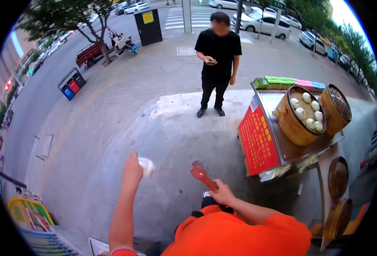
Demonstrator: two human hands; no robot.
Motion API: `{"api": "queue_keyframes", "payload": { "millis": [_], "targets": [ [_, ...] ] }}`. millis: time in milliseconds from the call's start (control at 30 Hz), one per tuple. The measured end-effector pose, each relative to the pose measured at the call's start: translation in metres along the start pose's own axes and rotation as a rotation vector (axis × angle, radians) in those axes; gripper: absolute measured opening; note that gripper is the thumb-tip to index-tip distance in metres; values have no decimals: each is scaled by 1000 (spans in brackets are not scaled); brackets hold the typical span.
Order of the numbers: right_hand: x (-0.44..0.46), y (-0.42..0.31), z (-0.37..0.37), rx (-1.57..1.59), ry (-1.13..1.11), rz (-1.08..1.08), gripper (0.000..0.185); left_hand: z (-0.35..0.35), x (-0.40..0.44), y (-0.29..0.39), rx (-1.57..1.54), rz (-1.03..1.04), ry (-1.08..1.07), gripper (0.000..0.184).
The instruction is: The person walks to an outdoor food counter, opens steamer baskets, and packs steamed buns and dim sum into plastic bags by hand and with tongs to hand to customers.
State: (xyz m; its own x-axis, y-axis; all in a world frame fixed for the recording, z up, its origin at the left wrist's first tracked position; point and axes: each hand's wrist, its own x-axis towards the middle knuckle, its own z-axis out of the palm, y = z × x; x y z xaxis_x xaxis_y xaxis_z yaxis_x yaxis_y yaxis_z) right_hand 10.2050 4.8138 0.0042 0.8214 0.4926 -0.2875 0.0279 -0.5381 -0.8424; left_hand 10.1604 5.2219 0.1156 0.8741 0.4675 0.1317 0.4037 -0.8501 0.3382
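Note:
My left hand [132, 169] is stretched out in front of me, closed on a small white bag [146, 167]. The bag is blurred, and its contents cannot be made out. In my right hand [223, 194], held near my body, is a pair of red tongs [202, 175]. My fingers wrap around their handle end, and the tips point away from me, up and to the left. Nothing shows between the tong tips. Both hands are over the pavement, left of the food cart.
The cart [284, 156] at right carries a bamboo steamer [294, 128] with several buns [300, 112] and a second steamer [336, 109]. Coloured packets [282, 81] line its far edge. A person in black [218, 55] stands ahead, holding a phone [211, 62].

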Motion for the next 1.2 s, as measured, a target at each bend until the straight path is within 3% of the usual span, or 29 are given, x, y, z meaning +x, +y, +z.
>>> {"api": "queue_keyframes", "payload": {
  "millis": [100, 233, 300, 333, 400, 433, 500, 633, 833, 867, 967, 1200],
  "targets": [
    [15, 33, -57, -32, 94, 115, 50, 37, 112, 66, 91, 82, 3, 38],
    [29, 61, -107, -98, 336, 226, 47, 104, 254, 132, 10, 299, 72, 36],
    [31, 79, -119, 44, 461, 301, 44, 142, 325, 157, -119, 333, 81, 32],
    [35, 94, -120, 2, 574, 246, 38, 164, 358, 170, -124, 350, 69, 32],
    [40, 114, -119, 106, 653, 344, 36, 199, 413, 198, -652, 6, -153, 25],
    [46, 122, -117, 209, 719, 424, 34, 212, 440, 213, -655, 24, -174, 25],
    [53, 130, -110, 274, 793, 464, 33, 236, 472, 240, -1343, -393, -435, 21],
    [68, 133, -101, 450, 943, 703, 40, 293, 515, 279, -1643, -472, -543, 27],
    [75, 139, -91, 491, 998, 912, 41, 349, 559, 337, -1782, -456, -635, 27],
    [63, 183, -70, 344, 1037, 875, 43, 356, 566, 344, -1803, -433, -641, 27],
    [66, 162, -81, 162, 1018, 911, 36, 375, 575, 356, -1785, -439, -641, 26],
    [37, 249, -54, 334, 1029, 947, 37, 389, 593, 392, -1778, -395, -646, 25]
  ]
}}
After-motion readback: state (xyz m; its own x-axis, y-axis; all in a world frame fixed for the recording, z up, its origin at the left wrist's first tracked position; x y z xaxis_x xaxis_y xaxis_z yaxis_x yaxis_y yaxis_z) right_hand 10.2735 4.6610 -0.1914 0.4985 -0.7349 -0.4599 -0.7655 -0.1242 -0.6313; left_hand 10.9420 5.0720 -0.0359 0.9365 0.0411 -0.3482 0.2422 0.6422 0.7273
